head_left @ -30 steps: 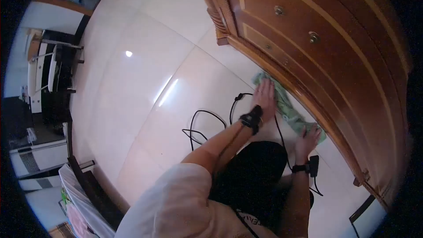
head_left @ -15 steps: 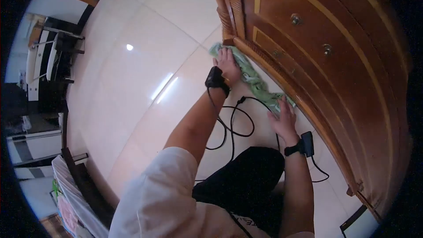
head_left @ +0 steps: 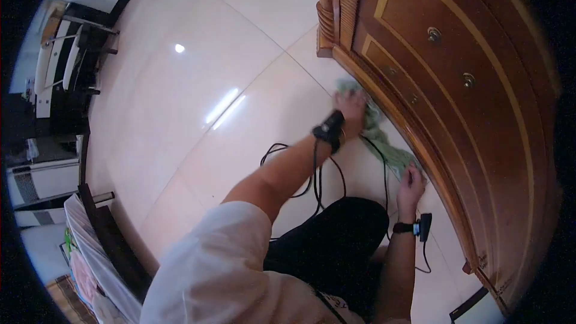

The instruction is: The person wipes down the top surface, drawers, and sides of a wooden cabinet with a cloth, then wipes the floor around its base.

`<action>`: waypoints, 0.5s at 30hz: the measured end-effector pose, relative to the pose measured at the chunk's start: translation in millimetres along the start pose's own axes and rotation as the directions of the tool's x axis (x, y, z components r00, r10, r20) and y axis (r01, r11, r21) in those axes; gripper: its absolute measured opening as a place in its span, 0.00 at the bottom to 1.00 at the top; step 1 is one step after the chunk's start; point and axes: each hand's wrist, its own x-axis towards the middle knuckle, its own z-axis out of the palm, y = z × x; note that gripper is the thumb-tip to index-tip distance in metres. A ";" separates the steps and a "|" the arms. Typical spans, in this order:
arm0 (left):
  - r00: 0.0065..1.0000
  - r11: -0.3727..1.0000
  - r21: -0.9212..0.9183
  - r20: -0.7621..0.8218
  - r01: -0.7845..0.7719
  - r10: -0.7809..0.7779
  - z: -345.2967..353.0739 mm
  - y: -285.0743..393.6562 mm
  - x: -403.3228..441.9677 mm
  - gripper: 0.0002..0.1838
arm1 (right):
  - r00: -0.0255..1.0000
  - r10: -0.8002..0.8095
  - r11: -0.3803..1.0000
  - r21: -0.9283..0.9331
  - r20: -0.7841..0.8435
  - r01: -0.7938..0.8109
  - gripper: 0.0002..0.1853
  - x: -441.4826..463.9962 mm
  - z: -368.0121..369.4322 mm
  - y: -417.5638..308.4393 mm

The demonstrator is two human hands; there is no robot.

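Note:
A crumpled green cloth (head_left: 393,155) lies stretched along the floor beside the base of a wooden cabinet. My left hand (head_left: 351,110) presses down on its far end, fingers bunched around the fabric and a little blurred. Close to my knee, my right hand (head_left: 411,189) has its fingers curled on the cloth's near end. Each wrist wears a black strap with a small device; the left device (head_left: 330,127) and the right device (head_left: 425,227) have thin cables attached.
The brown cabinet (head_left: 444,120) with metal knobs rises on the right, its base edge running alongside the cloth. A black cable (head_left: 343,177) loops over the glossy tiled floor (head_left: 198,114) beneath my left forearm. Dark-framed furniture (head_left: 111,252) stands at the lower left.
My left hand has come back along the cabinet base toward me, dragging the cloth's far end away from the cabinet corner. My right hand has shifted slightly nearer, its fingers now curled.

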 end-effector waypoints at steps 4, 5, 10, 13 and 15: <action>0.950 0.894 -0.411 0.167 -0.176 0.264 -54.0 65.6 -34.6 0.31 | 0.992 -0.094 0.976 -0.204 -0.084 0.075 0.16 -22.8 -16.1 23.5; 0.918 0.896 -0.409 0.263 -0.174 0.299 -84.5 62.1 -35.0 0.34 | 0.983 -0.162 0.967 -0.213 -0.089 0.140 0.17 -25.2 -17.7 26.7; 0.948 0.933 -0.353 0.266 -0.073 0.175 -69.4 32.0 -26.3 0.38 | 0.997 -0.069 0.926 -0.368 0.042 0.080 0.17 -21.1 -28.6 24.5; 0.921 0.956 -0.291 0.366 -0.019 0.130 -59.7 -27.8 6.0 0.41 | 0.991 0.086 0.874 -0.485 0.105 -0.024 0.20 -16.5 -26.6 13.8; 0.948 0.958 -0.254 0.314 0.134 -0.049 -86.8 -75.9 30.3 0.42 | 0.992 0.077 0.860 -0.510 0.104 -0.014 0.22 -17.1 -18.9 1.7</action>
